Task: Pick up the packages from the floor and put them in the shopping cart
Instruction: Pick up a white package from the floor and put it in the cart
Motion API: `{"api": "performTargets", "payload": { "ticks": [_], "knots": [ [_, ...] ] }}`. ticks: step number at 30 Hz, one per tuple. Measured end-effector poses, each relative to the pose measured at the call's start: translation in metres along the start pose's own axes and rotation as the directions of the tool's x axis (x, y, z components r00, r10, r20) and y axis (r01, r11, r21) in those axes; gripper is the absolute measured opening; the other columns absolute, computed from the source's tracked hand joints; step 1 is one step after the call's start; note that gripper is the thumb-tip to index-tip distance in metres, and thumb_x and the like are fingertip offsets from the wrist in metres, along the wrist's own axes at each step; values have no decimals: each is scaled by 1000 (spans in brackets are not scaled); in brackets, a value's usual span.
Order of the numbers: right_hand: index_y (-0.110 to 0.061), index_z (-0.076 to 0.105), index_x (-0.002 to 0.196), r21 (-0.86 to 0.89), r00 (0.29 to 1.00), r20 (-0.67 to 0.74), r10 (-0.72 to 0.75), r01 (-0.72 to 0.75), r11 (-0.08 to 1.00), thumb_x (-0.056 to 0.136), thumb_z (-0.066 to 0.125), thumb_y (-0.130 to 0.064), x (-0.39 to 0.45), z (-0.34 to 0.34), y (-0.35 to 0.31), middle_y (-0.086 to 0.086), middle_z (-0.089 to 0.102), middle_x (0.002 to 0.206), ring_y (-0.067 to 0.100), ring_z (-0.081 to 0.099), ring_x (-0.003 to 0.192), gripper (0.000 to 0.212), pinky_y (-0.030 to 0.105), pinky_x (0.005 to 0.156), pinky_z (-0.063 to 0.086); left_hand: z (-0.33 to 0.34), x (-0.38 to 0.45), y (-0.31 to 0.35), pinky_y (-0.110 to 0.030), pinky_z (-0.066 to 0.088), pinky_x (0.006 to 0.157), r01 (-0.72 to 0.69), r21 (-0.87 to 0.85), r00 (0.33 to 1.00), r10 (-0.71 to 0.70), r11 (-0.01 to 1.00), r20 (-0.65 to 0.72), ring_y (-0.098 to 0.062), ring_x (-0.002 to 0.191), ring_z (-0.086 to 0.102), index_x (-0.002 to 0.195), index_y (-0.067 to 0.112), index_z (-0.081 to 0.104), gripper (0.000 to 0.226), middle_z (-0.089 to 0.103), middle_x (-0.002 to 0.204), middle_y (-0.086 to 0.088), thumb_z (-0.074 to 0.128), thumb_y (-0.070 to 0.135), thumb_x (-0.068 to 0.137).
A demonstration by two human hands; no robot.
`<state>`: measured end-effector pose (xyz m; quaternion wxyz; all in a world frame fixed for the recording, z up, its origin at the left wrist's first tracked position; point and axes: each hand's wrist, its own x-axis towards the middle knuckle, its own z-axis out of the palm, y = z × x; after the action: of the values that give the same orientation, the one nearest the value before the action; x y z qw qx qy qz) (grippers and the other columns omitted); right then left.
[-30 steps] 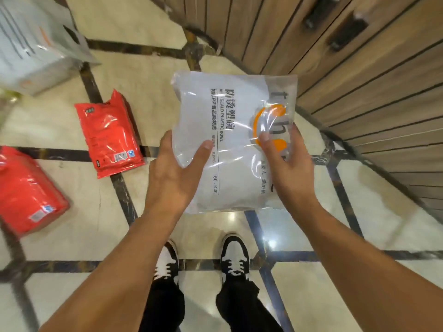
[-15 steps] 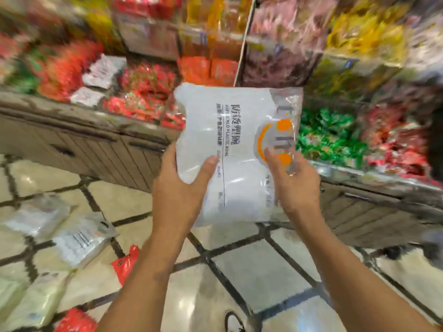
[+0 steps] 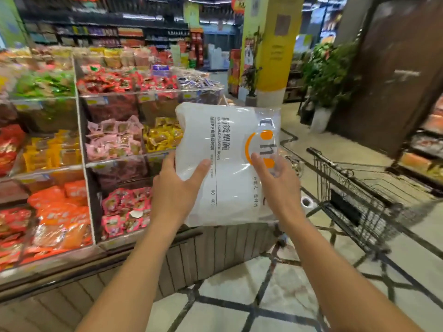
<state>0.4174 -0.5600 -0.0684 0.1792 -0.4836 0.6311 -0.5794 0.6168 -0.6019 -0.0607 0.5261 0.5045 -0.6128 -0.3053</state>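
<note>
White plastic package (image 3: 227,161) held in the air; wire shopping cart (image 3: 354,195) to its right.

Package: soft, glossy white pouch, clear strip down its right side; orange smile mark and dark printed text reading "ANTI SCALD PLASTIC BOWL"; upright, face toward the camera, gripped at its lower edge from both sides; cart: dark metal mesh, standing on the tiled floor, basket contents not discernible.

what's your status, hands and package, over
Left hand and right hand both gripping white package. Shopping cart to the right. Nothing between.
</note>
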Motion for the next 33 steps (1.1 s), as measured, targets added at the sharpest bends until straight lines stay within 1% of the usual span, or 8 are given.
{"api": "performTargets", "payload": {
  "ticks": [5, 10, 14, 18, 22, 27, 30, 33],
  "knots": [
    [-40, 50, 118, -10, 986, -162, 24, -26, 1000, 94, 62, -60, 30, -139, 29, -42, 50, 86, -14, 56, 86, 34, 15, 76, 39, 127, -17, 67, -32, 52, 88, -90, -60, 988, 97, 994, 123, -9, 102, 70, 127, 27, 67, 65, 74, 108, 16, 71, 64, 75],
    [-42, 42, 114, -115, 956, -293, -4, -31, 993, 95, 63, -55, 49, -286, 74, -41, 44, 84, -24, 52, 72, 31, 5, 64, 36, 271, -57, 120, -35, 58, 90, -91, -168, 958, 132, 982, 254, -8, 101, 72, 124, 28, 67, 58, 75, 111, 15, 76, 62, 78],
    [-41, 52, 121, -153, 930, -366, 31, -93, 984, 94, 60, -63, 56, -394, 118, -36, 56, 96, -9, 60, 91, 35, 19, 73, 44, 379, -94, 152, -15, 53, 66, -45, -202, 912, 123, 978, 391, -5, 94, 72, 124, 26, 66, 52, 75, 109, 13, 77, 56, 84],
    [-47, 50, 119, -141, 899, -424, 106, -181, 973, 94, 60, -62, 63, -480, 159, -40, 53, 93, -17, 55, 85, 31, 24, 80, 46, 472, -126, 174, -33, 62, 71, -4, -224, 868, 115, 975, 483, -11, 94, 74, 125, 23, 66, 55, 76, 111, 7, 78, 57, 83],
    [-49, 45, 117, -131, 861, -484, 156, -248, 960, 94, 60, -61, 77, -541, 199, -44, 44, 91, -20, 48, 79, 30, 12, 69, 36, 554, -146, 188, -8, 50, 53, -1, -208, 840, 113, 978, 531, 9, 73, 67, 122, 19, 61, 51, 68, 99, 16, 77, 52, 85],
    [-43, 51, 120, -121, 823, -535, 191, -298, 947, 93, 62, -60, 114, -598, 257, -35, 57, 97, -9, 59, 88, 34, 25, 82, 48, 649, -147, 197, -5, 43, 46, -26, -171, 800, 124, 985, 587, 6, 71, 63, 120, 17, 60, 46, 64, 92, 17, 74, 46, 89],
    [-34, 54, 134, -143, 806, -562, 186, -316, 938, 93, 61, -62, 151, -625, 294, -21, 64, 110, 7, 65, 99, 50, 35, 92, 54, 711, -134, 195, -8, 47, 47, -4, -166, 776, 108, 986, 622, 2, 78, 65, 118, 22, 61, 40, 66, 95, 16, 75, 46, 89],
    [-33, 55, 137, -156, 793, -584, 173, -319, 935, 90, 61, -67, 198, -652, 335, -18, 68, 116, 9, 70, 102, 59, 44, 91, 60, 775, -115, 193, -31, 57, 66, 54, -183, 774, 75, 982, 629, -9, 88, 71, 114, 27, 64, 40, 72, 100, 14, 78, 50, 85]
  ]
}}
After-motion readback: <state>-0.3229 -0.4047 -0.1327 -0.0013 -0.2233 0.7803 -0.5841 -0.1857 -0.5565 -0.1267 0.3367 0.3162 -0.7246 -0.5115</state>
